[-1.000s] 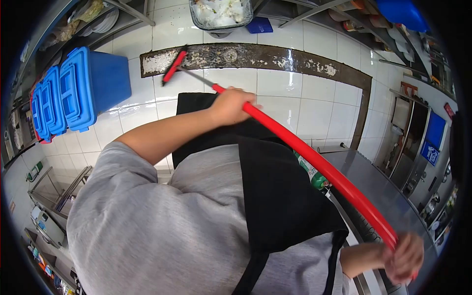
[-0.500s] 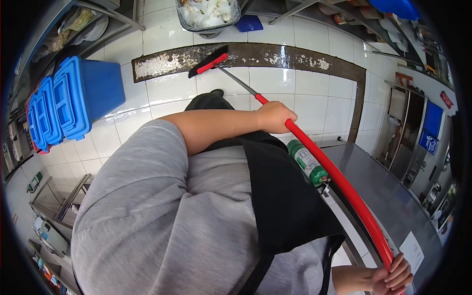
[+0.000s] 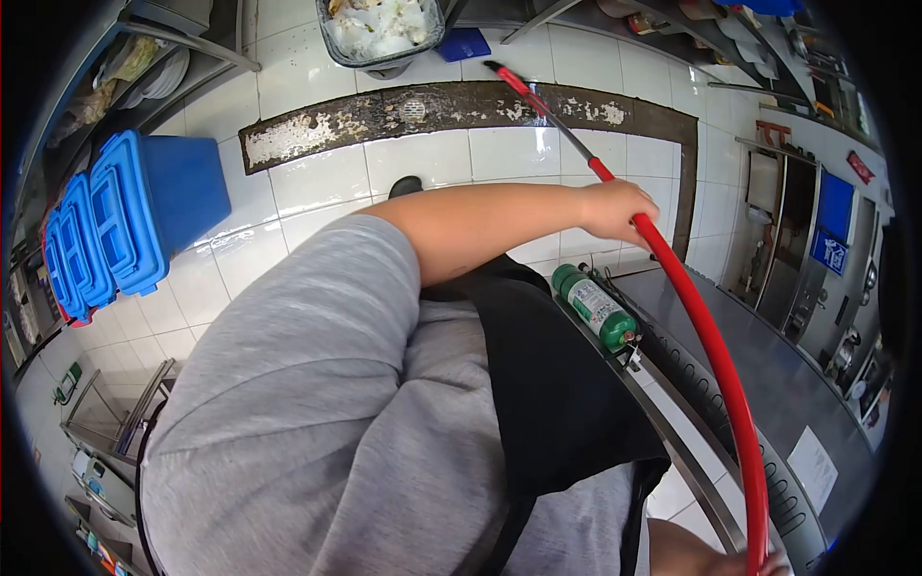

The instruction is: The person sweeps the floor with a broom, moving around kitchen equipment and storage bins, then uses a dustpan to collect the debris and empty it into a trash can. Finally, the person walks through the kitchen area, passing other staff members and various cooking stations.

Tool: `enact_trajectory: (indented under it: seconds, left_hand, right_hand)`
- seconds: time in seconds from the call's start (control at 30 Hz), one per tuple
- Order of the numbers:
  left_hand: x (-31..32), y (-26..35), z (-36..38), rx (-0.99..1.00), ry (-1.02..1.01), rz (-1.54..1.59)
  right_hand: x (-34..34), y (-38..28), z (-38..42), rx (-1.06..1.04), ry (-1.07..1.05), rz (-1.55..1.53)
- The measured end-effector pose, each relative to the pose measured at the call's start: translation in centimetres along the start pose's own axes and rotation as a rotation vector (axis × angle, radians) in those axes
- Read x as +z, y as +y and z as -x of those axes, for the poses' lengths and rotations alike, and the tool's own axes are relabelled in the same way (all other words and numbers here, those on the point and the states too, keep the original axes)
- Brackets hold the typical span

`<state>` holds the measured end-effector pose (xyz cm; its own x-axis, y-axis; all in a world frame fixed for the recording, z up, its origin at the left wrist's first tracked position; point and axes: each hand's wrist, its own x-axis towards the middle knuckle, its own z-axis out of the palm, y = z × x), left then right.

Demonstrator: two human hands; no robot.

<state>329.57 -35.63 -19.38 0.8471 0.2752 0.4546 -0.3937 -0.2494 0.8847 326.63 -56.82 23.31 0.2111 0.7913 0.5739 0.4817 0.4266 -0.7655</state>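
A broom with a long red handle (image 3: pixel 715 336) runs from the bottom right up to its narrow head (image 3: pixel 514 81), seen nearly edge-on over the dark floor strip (image 3: pixel 365 120). Partway up the handle, my left hand (image 3: pixel 619 211) is closed around it, with the arm reaching across from the left. My right hand (image 3: pixel 759 564) grips the handle's other end at the bottom edge, partly cut off and blurred. Just beyond the broom head lies a blue dustpan-like object (image 3: pixel 465 44), beside a dark bin (image 3: pixel 385 63) holding whitish waste.
Blue lidded bins (image 3: pixel 182 197) stand on the left. A green cylinder (image 3: pixel 595 307) lies near a steel counter (image 3: pixel 768 350) at the right. Metal shelves (image 3: pixel 182 43) border the top left. White floor tiles (image 3: pixel 317 187) look wet.
The broom head has moved right and turned edge-on, away from the floor strip's left part. My left hand has moved right; my right hand has dropped lower in view.
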Motion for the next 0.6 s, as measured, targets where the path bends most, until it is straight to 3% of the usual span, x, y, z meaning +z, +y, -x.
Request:
enact_trajectory:
  seconds: [0.03, 0.1, 0.2, 0.3, 0.5, 0.6]
  left_hand:
    - [0.3, -2.3, 0.6, 0.002, 0.003, -0.001]
    - [-0.1, -4.9, 2.0, -0.199, -0.169, -0.088]
    - [-1.3, -3.6, 4.7, -0.242, -0.172, -0.150]
    - [-4.0, -0.1, 6.2, -0.275, -0.227, -0.210]
    - [-7.3, 4.1, 10.6, -0.407, -0.241, -0.218]
    - [-6.8, 5.7, 10.1, -0.356, -0.242, -0.208]
  right_hand:
    - [0.7, 1.4, 1.1, -0.042, -0.003, 0.142]
    - [4.1, 4.7, 1.5, -0.059, -0.048, 0.182]
    - [3.8, 5.4, 0.3, -0.031, -0.201, -0.054]
    - [4.1, 5.8, -0.9, -0.073, -0.146, -0.301]
    - [3.5, 5.1, -1.4, -0.048, -0.133, -0.343]
    - [2.0, 2.2, -1.9, -0.086, -0.201, -0.256]
